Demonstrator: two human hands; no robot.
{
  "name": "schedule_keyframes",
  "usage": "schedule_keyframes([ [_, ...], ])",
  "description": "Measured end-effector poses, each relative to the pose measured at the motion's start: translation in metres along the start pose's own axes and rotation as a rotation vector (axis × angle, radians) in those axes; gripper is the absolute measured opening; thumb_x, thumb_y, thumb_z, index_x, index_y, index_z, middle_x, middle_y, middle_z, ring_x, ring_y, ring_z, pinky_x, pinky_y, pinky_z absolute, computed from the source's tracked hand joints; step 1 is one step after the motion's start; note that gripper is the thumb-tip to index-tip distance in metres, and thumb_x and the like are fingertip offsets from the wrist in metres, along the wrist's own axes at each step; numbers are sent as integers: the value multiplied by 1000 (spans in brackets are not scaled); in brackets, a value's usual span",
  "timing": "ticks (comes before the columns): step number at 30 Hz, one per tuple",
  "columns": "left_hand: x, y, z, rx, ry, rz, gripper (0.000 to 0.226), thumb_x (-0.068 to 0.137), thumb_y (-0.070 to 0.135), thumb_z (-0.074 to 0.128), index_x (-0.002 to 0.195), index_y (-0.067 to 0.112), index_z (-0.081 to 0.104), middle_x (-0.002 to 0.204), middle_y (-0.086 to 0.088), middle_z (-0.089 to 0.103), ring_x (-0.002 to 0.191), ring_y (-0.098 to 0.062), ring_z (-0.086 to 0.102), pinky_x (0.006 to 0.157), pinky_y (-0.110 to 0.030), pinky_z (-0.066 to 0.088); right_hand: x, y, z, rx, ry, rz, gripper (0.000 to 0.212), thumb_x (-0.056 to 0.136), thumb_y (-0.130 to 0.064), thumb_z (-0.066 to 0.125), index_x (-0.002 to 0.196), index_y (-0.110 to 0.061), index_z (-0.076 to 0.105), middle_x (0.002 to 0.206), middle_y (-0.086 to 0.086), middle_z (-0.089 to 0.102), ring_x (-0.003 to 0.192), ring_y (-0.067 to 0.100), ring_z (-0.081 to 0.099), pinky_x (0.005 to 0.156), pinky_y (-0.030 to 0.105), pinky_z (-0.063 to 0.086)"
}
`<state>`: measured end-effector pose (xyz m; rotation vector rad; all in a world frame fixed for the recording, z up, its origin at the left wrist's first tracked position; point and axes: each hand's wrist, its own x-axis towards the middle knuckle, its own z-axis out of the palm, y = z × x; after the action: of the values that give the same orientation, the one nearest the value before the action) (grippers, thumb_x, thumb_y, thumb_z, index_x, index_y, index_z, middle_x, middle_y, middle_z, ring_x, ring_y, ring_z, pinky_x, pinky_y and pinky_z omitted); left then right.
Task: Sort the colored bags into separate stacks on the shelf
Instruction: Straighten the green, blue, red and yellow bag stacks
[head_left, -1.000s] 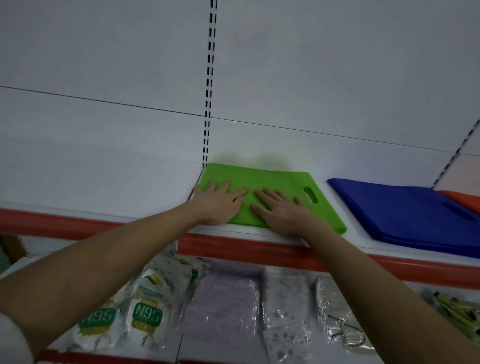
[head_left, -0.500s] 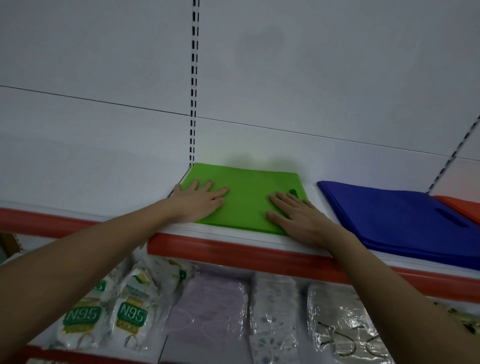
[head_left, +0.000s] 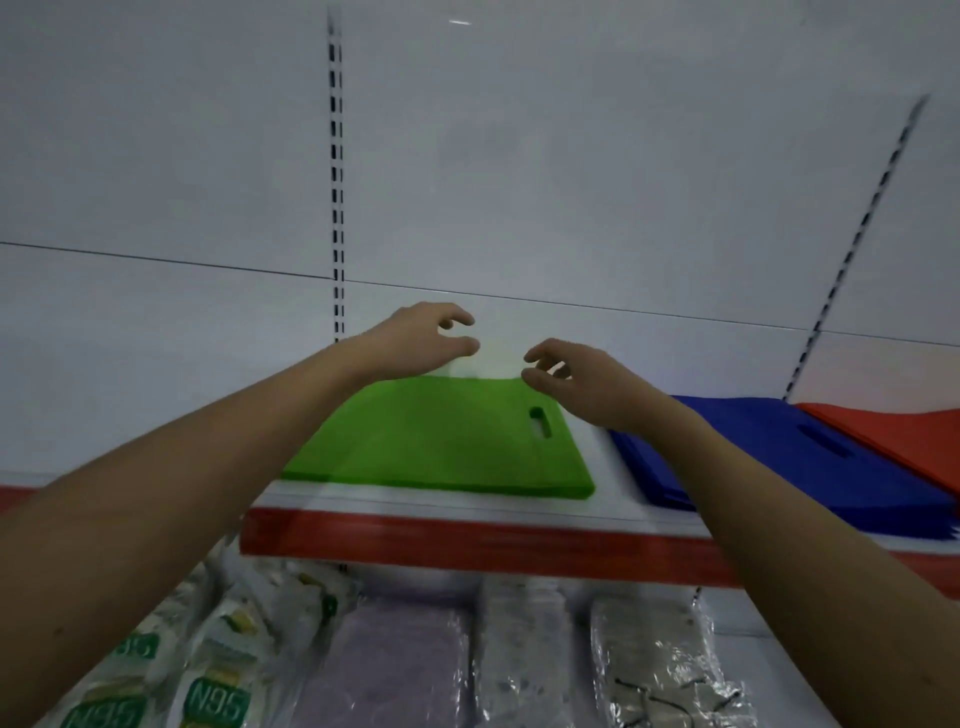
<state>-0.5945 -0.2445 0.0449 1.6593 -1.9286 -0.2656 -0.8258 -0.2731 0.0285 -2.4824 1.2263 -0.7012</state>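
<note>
While both of my arms reach up over the shelf (head_left: 467, 506), my left hand (head_left: 421, 338) hangs above the far edge of the green bag (head_left: 441, 441) with its fingers loosely curled and nothing in them, and my right hand (head_left: 576, 379) hangs just beside it the same way, loose and empty, over the bag's far right corner. Whether either fingertip brushes the fabric I cannot tell; the picture is blurred there. That green bag lies flat on the shelf, its handle slot towards the right. Just to its right lies the blue stack (head_left: 779, 457), partly hidden by my right forearm, and beyond that the orange bags (head_left: 898, 436), cut off by the frame. Below the red shelf lip, packets of masks (head_left: 218, 691) lie in wrappers, some marked N95, the rest hard to read.
</note>
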Motion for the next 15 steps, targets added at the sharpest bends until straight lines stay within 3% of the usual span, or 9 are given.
schedule_keyframes([
  [3,11,61,31,-29,63,124,32,89,36,65,120,29,62,122,2,61,110,-13,55,93,-28,44,-5,19,-39,19,-25,-12,29,97,-41,55,91,-16,68,83,1,72,65,13,66,61,23,51],
  [6,14,107,71,-13,75,207,29,88,26,66,118,26,64,117,6,63,102,-6,54,81,-12,41,-21,51,-71,-67,-85,-56,30,97,-39,55,89,-13,69,80,-1,72,63,13,65,51,14,45],
  [8,14,131,97,-31,8,205,31,88,28,68,118,26,63,117,7,63,101,-4,53,75,-1,37,-39,83,-92,-70,-107,-89,25,96,-38,58,90,-16,69,81,-3,71,69,13,67,57,18,48],
  [11,7,162,136,56,-160,210,43,86,39,70,127,31,59,123,15,57,111,0,47,88,-12,34,-78,144,-120,-132,-170,-94,17,90,-43,65,98,-28,67,96,-11,67,84,8,63,77,30,51],
  [15,3,188,173,202,-223,262,57,82,50,71,134,35,52,131,21,47,121,2,36,102,-17,27,-127,210,-153,-295,-396,-7,61,81,-52,71,136,-37,47,139,-17,43,124,8,44,106,32,39],
])
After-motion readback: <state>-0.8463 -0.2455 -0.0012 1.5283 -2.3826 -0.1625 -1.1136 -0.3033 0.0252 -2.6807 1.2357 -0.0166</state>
